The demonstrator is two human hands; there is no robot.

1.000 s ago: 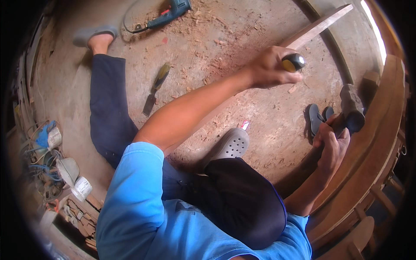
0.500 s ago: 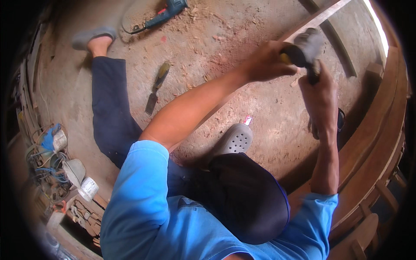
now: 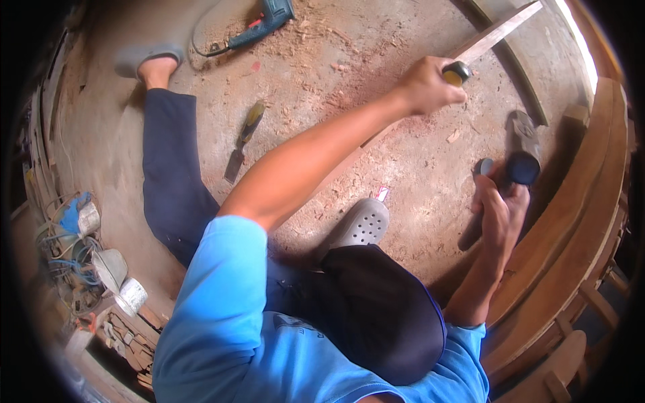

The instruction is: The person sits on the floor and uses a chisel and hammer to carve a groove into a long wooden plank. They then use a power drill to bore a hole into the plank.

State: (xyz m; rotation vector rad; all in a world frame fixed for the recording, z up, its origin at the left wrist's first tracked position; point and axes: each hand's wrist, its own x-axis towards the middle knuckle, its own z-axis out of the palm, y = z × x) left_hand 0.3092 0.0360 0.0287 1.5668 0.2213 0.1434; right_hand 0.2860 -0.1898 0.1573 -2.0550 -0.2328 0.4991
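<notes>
L hand [image 3: 435,88], upper R of frame, wrapped round yellow-black handle [image 3: 454,76]; R hand [image 3: 498,209], mid-R, grips hammer [image 3: 523,142]. Poss. risk: off-ctr swing glancing into L hand.

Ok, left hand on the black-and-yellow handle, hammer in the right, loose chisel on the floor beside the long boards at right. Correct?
Not quite: the loose chisel lies on the floor at left, between the outstretched dark trouser leg and the left forearm, as the head view shows. The left hand grips the black-and-yellow handle, and the right hand holds the hammer.
</notes>
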